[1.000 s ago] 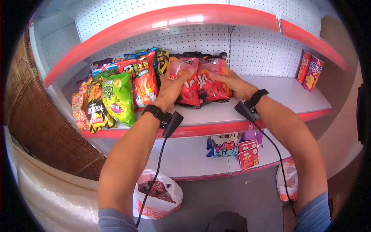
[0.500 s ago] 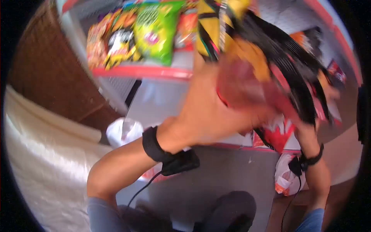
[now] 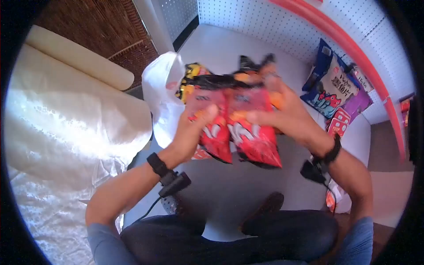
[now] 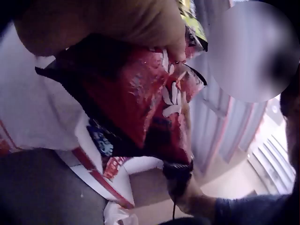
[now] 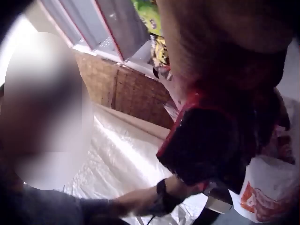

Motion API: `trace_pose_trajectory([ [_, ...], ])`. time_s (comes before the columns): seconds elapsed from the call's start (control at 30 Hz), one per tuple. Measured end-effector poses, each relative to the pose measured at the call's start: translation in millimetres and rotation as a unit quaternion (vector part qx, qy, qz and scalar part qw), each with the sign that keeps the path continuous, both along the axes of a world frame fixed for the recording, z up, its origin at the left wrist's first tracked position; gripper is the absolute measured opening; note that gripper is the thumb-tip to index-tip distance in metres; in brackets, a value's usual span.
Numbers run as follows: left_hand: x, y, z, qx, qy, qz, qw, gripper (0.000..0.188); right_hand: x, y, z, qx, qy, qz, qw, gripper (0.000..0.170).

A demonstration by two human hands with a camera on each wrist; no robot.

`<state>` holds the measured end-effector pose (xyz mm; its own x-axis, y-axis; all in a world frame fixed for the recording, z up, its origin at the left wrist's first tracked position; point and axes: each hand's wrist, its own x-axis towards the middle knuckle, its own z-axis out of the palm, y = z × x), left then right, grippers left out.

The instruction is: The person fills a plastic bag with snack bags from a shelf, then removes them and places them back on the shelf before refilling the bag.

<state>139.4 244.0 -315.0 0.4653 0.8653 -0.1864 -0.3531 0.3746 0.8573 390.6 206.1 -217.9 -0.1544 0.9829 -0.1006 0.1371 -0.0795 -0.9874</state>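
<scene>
Between my two hands is a bunch of chip bags. My left hand [image 3: 192, 126] grips a red chip bag [image 3: 215, 141] from its left side, thumb across its front. A second red chip bag [image 3: 257, 143] is held beside it by my right hand [image 3: 287, 112], whose thumb also lies on the front. Behind these, a yellow-and-black chip bag [image 3: 192, 73] and other dark bag edges stick out at the top. In the left wrist view the red bag [image 4: 136, 103] hangs below the left hand [image 4: 122, 23]. The right wrist view shows the bags mostly in shadow.
A white plastic bag [image 3: 161, 101] stands left of the held bags, near a cream covered roll [image 3: 84, 110]. On the low shelf at right are a blue-and-white snack bag [image 3: 331, 86] and small red packets [image 3: 339, 121]. Another plastic bag [image 3: 339, 194] lies below.
The chip bags have come off the upper shelf, held in both hands, and are now lower, beside the white plastic bag. The head view has tilted down and swung left.
</scene>
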Motion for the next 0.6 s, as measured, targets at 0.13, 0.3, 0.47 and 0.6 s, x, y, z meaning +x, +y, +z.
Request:
trace_pose_trajectory([
  [0.13, -44, -2, -18, -0.192, 0.026, 0.001, 0.981, 0.05, -40, 39, -55, -0.161, 0.117, 0.061, 0.978, 0.069],
  [0.3, -77, -53, -42, -0.237, 0.162, 0.055, 0.956, 0.05, -57, 20, -134, -0.184, 0.146, 0.108, 0.966, 0.075],
  [0.47, -80, -76, -53, -0.207, 0.169, 0.017, 0.963, 0.05, -42, 13, -182, -0.083, 0.01, 0.125, 0.989, 0.108],
  [0.6, -65, -59, -38, -0.242, 0.17, 0.057, 0.954, 0.046, -46, 20, -171, -0.15, 0.184, 0.071, 0.969, 0.085],
])
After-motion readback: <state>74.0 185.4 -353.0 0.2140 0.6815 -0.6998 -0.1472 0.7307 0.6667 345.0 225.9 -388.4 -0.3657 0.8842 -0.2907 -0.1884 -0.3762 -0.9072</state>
